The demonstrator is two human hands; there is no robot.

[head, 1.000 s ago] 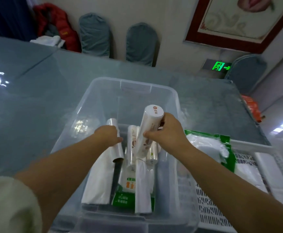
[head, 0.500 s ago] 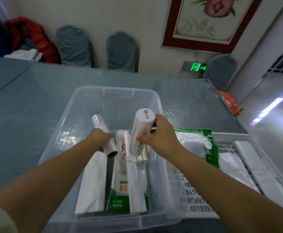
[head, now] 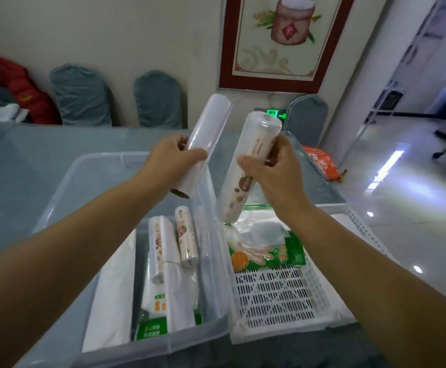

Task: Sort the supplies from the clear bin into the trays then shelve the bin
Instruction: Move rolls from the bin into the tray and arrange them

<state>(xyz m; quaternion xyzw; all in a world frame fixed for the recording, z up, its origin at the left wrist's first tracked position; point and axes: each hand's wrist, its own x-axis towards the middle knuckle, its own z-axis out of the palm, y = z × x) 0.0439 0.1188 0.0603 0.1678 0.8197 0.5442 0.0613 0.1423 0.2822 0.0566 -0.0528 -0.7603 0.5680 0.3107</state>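
Note:
The clear bin (head: pixel 65 187) stands on the grey table, and both my hands are raised above it. My left hand (head: pixel 174 163) grips a plain white roll (head: pixel 211 123), tilted with its top to the right. My right hand (head: pixel 272 171) grips a longer printed roll (head: pixel 259 144), its lower end hanging over the bin's right wall. Inside the bin lie two smaller printed rolls (head: pixel 159 251), a white folded pack (head: pixel 113 296) and a green-and-white packet (head: pixel 154 328). A white slotted tray (head: pixel 275 296) adjoins the bin on the right and holds a green glove packet (head: pixel 267 251).
The grey table (head: pixel 17 168) stretches to the left and back. Grey chairs (head: pixel 81 96) line the far wall beside a red jacket (head: pixel 17 86). An orange bag (head: pixel 320 160) lies on the floor past the table's right edge.
Both hands have lifted their rolls up out of the bin. The view has swung to the right, bringing more of the slotted tray into sight.

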